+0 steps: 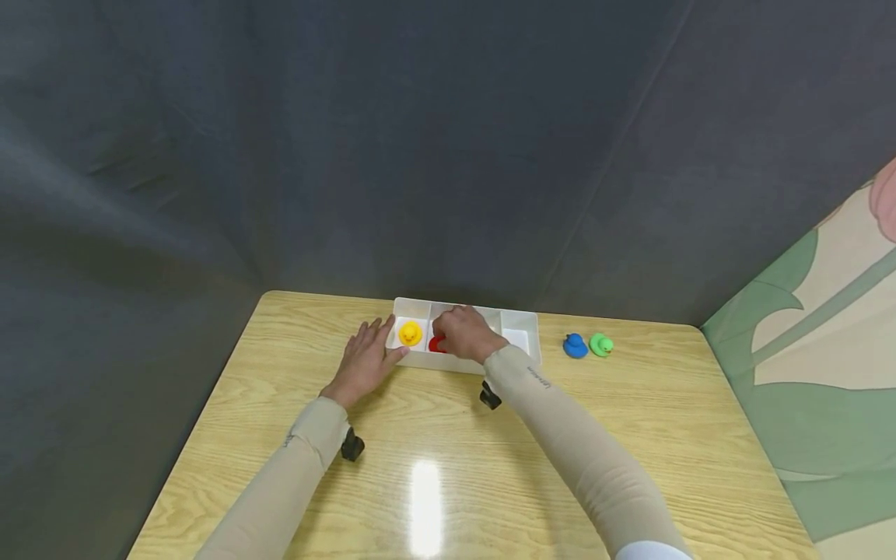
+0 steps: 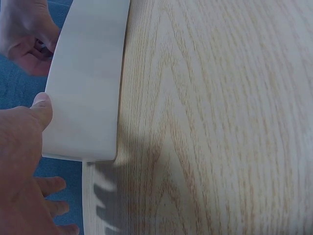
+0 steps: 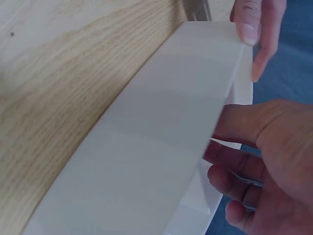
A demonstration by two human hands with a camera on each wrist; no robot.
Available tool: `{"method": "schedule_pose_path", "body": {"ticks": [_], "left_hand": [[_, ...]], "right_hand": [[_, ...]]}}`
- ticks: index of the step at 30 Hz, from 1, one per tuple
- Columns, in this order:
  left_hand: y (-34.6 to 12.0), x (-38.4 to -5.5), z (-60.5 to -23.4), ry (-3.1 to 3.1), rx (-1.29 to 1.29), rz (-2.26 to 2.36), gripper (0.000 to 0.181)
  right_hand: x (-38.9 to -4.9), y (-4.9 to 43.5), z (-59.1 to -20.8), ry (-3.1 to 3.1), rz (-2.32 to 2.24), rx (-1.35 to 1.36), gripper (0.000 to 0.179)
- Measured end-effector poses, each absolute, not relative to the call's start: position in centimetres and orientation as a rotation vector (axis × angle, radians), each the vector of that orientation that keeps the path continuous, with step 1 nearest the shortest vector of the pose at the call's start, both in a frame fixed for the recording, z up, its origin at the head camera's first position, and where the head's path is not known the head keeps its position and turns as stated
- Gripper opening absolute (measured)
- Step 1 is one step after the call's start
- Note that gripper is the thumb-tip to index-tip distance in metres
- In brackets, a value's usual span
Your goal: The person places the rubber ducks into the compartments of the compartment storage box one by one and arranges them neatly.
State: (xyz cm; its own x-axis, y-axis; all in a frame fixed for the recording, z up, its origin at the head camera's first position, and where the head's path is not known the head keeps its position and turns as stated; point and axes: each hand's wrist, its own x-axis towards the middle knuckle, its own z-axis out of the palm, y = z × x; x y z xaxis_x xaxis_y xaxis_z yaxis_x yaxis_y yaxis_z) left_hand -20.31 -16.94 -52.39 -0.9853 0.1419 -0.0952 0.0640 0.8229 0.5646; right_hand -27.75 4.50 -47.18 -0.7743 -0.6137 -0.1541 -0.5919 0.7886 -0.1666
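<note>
A white divided tray point(image 1: 518, 320) stands along the table's far edge. In its leftmost compartment sits a yellow rubber duck point(image 1: 410, 334). My right hand point(image 1: 467, 333) reaches into the compartment beside that one, thumb and fingers closed about a red rubber duck point(image 1: 437, 344), which is mostly hidden under the hand. The right wrist view shows the thumb and curled fingers point(image 3: 234, 183) going behind the tray's front wall. With fingers spread, my left hand point(image 1: 364, 359) steadies the tray's left end, its thumb point(image 2: 43, 108) on the front rim.
To the right of the tray, a blue rubber duck point(image 1: 575, 346) and a green rubber duck point(image 1: 600, 344) sit side by side on the wooden table point(image 1: 490, 474). A dark cloth point(image 1: 434, 155) hangs right behind the table. Patterned fabric point(image 1: 826, 373) covers the right side.
</note>
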Motion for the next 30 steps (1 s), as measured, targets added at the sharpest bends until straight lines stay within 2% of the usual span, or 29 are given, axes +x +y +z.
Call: {"method": "schedule_pose_path", "body": {"ticks": [18,30], "left_hand": [[-16.8,-20.4,-52.3,2.869,0.135,0.879,0.081],[-16.8,-20.3,-52.2,2.842,0.112,0.893,0.081]], "right_hand": [[-28.5,3.9,-48.0,2.83,-0.154,-0.858,0.012],[-29.0,6.4,-45.3,2.796,-0.495,-0.739,0.023]]}}
